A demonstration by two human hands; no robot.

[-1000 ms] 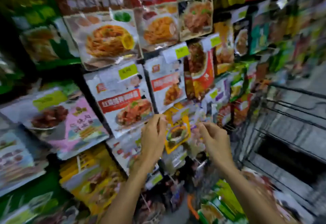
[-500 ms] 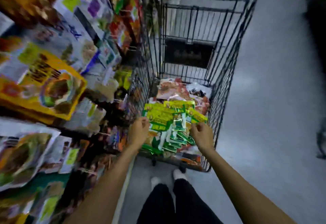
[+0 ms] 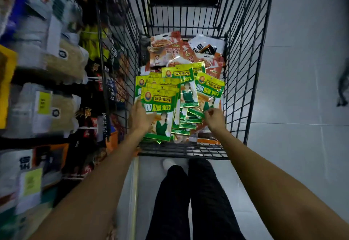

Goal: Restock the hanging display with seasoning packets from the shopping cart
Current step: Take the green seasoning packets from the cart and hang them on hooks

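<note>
Head view: left hand (image 3: 140, 119) grips glossy green-and-yellow foil seasoning packets (image 3: 160, 101); right hand (image 3: 215, 117) pinches one corner; the slick fanned stack may spill.

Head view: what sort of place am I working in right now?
Most likely a grocery store aisle: a wire shopping cart holds green seasoning packets, and a hanging display of packaged foods with yellow tags lines the left.
</note>
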